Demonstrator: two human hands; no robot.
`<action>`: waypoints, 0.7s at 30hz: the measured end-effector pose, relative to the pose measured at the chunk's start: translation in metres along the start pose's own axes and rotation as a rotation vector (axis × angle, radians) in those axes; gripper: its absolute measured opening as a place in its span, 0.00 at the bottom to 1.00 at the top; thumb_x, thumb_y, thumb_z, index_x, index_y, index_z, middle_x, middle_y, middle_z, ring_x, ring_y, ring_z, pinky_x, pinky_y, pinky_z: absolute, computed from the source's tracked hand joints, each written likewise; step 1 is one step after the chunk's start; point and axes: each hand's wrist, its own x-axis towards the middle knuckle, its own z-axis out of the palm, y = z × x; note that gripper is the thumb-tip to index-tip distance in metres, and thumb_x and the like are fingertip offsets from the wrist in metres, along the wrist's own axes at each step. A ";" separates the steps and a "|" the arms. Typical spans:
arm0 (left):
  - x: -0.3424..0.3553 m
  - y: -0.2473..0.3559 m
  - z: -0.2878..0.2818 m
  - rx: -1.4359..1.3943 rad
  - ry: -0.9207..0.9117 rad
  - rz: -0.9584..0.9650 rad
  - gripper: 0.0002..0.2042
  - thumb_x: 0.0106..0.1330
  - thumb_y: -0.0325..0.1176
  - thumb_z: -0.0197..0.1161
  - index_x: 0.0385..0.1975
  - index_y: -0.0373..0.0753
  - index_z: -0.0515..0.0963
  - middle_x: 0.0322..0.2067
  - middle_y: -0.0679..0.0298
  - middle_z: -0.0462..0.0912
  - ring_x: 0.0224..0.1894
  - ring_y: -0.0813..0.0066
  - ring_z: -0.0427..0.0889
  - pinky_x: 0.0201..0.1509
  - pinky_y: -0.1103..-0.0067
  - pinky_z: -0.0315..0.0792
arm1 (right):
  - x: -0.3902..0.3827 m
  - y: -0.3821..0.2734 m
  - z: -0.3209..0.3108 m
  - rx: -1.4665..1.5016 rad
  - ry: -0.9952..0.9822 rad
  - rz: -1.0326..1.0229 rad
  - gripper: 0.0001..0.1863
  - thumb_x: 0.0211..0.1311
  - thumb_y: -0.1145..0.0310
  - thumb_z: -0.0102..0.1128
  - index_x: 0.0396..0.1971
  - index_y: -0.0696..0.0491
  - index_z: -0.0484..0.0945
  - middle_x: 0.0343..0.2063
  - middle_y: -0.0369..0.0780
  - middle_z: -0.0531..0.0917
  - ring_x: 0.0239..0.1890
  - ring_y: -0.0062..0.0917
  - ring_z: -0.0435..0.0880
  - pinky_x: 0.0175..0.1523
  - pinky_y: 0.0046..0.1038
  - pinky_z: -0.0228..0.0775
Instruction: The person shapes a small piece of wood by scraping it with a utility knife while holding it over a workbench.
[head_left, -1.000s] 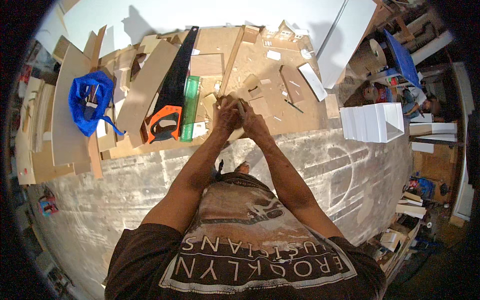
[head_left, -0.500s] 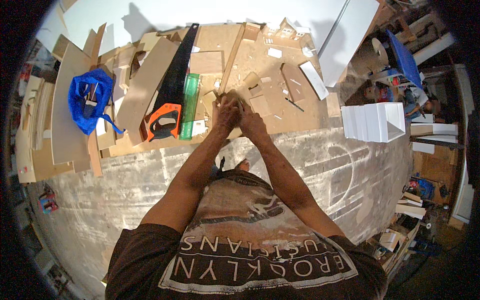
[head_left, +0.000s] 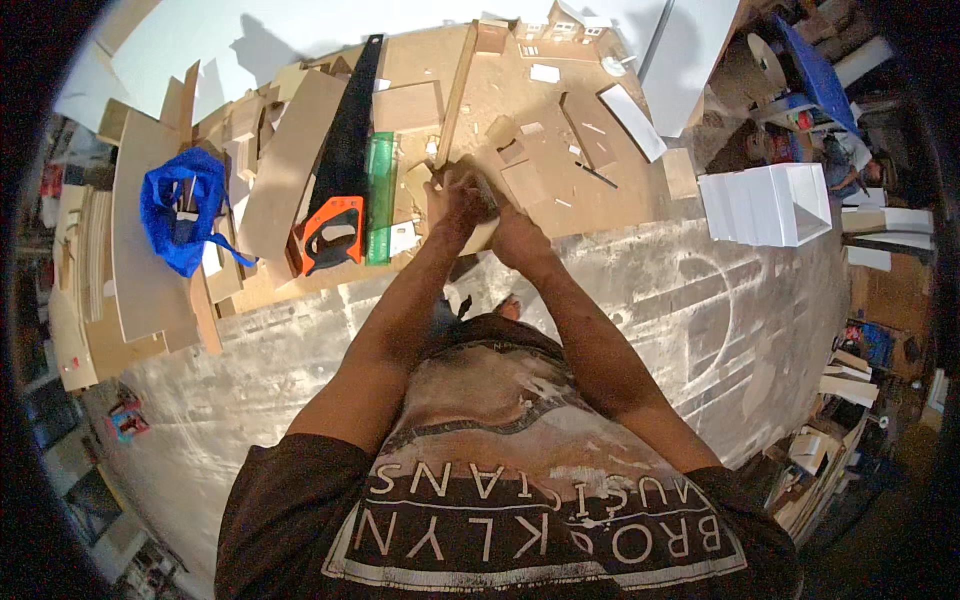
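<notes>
At the front edge of the wooden worktop, my left hand is closed on a small brown piece, whose kind I cannot make out. My right hand is just to its right and slightly nearer me. Its fingers are curled, and what they hold is hidden. A long thin wooden strip runs away from the left hand toward the back. Flat wooden offcuts lie just beyond the right hand. To the left are a green see-through ruler and a handsaw with an orange and black handle.
A blue bag sits among boards at the left. A small model house stands at the back. A black pen and a white strip lie to the right, beside a white box.
My right hand has drawn back toward me and to the right, apart from the left hand. The brown piece shows more between them. The whole view has shifted slightly.
</notes>
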 end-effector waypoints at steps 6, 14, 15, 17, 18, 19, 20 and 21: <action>-0.002 -0.005 0.002 -0.104 0.109 0.001 0.13 0.63 0.46 0.60 0.46 0.56 0.80 0.57 0.76 0.71 0.63 0.68 0.63 0.59 0.50 0.60 | -0.026 0.019 0.009 0.002 0.069 -0.149 0.20 0.65 0.69 0.43 0.54 0.65 0.64 0.38 0.65 0.79 0.42 0.58 0.82 0.48 0.53 0.75; -0.003 -0.011 0.004 -0.201 0.211 0.077 0.11 0.61 0.43 0.62 0.43 0.56 0.81 0.54 0.76 0.72 0.61 0.68 0.65 0.57 0.49 0.60 | -0.008 0.034 0.003 -0.048 0.041 -0.086 0.19 0.68 0.65 0.41 0.49 0.65 0.66 0.34 0.66 0.80 0.38 0.60 0.82 0.44 0.54 0.74; -0.003 -0.006 -0.007 -0.220 0.165 0.096 0.11 0.61 0.44 0.62 0.43 0.57 0.81 0.54 0.76 0.72 0.60 0.68 0.66 0.57 0.50 0.60 | 0.005 0.043 0.005 -0.005 0.105 -0.166 0.19 0.68 0.65 0.42 0.50 0.64 0.65 0.34 0.65 0.80 0.39 0.59 0.82 0.44 0.53 0.75; -0.007 -0.003 -0.015 -0.235 0.119 0.096 0.12 0.61 0.45 0.62 0.43 0.57 0.81 0.53 0.76 0.73 0.60 0.68 0.66 0.57 0.50 0.60 | 0.018 0.037 0.004 0.037 0.160 -0.263 0.20 0.68 0.64 0.42 0.51 0.64 0.65 0.34 0.64 0.80 0.39 0.58 0.82 0.43 0.52 0.75; -0.007 -0.003 -0.011 -0.205 0.158 0.056 0.12 0.60 0.47 0.61 0.43 0.57 0.81 0.52 0.76 0.73 0.59 0.68 0.66 0.56 0.50 0.61 | 0.014 0.012 -0.010 0.010 0.135 -0.260 0.21 0.66 0.65 0.46 0.53 0.64 0.65 0.36 0.63 0.80 0.39 0.56 0.83 0.43 0.50 0.76; -0.007 -0.005 -0.007 -0.174 0.196 0.019 0.13 0.60 0.48 0.61 0.44 0.57 0.80 0.52 0.76 0.73 0.58 0.68 0.67 0.55 0.51 0.61 | 0.018 0.003 -0.011 -0.007 0.120 -0.264 0.21 0.65 0.66 0.47 0.53 0.64 0.64 0.37 0.62 0.80 0.39 0.55 0.83 0.43 0.50 0.76; -0.007 -0.005 -0.004 -0.178 0.196 0.015 0.13 0.60 0.48 0.61 0.44 0.57 0.80 0.52 0.76 0.73 0.58 0.68 0.67 0.55 0.51 0.61 | 0.019 0.000 -0.012 -0.022 0.109 -0.257 0.22 0.64 0.66 0.49 0.54 0.64 0.64 0.38 0.62 0.80 0.38 0.54 0.83 0.42 0.49 0.77; -0.006 -0.005 -0.001 -0.167 0.255 0.024 0.14 0.60 0.49 0.61 0.44 0.56 0.81 0.52 0.76 0.73 0.57 0.68 0.68 0.55 0.51 0.61 | 0.026 0.005 -0.002 -0.090 0.239 -0.412 0.23 0.64 0.67 0.50 0.55 0.63 0.64 0.40 0.61 0.80 0.39 0.54 0.83 0.43 0.48 0.77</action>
